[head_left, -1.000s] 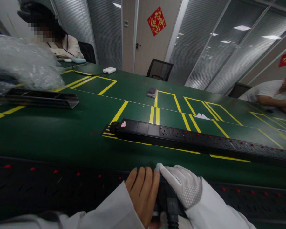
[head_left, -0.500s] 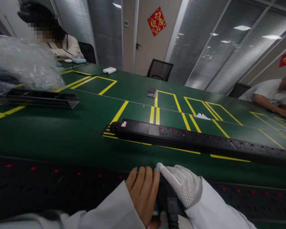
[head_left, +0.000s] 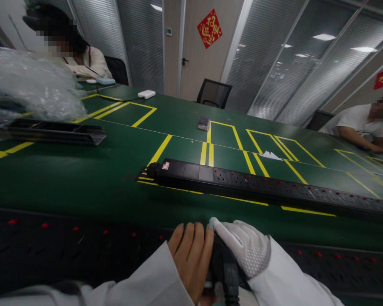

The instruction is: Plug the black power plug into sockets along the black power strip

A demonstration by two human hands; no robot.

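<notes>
A long black power strip (head_left: 92, 250) with red indicator lights runs across the front of the view. On its middle rests my bare left hand (head_left: 193, 259), fingers together and curled over the far edge. My right hand (head_left: 247, 246), in a white glove with a dotted grip, closes round a black plug (head_left: 226, 263) from the right. A thick cable drops from that plug toward me. The fingertips of both hands meet at the plug's far side. Its prongs and the socket under it are hidden by my hands.
A second black power strip (head_left: 242, 180) lies farther back on the green table (head_left: 121, 178), marked with yellow tape. At left are clear plastic wrap (head_left: 35, 85) and a black metal channel (head_left: 57, 132). One person (head_left: 92, 59) sits far left, another (head_left: 354, 123) far right.
My hands, the plug and both power strips stay in place. Only the person at the far right has shifted slightly.
</notes>
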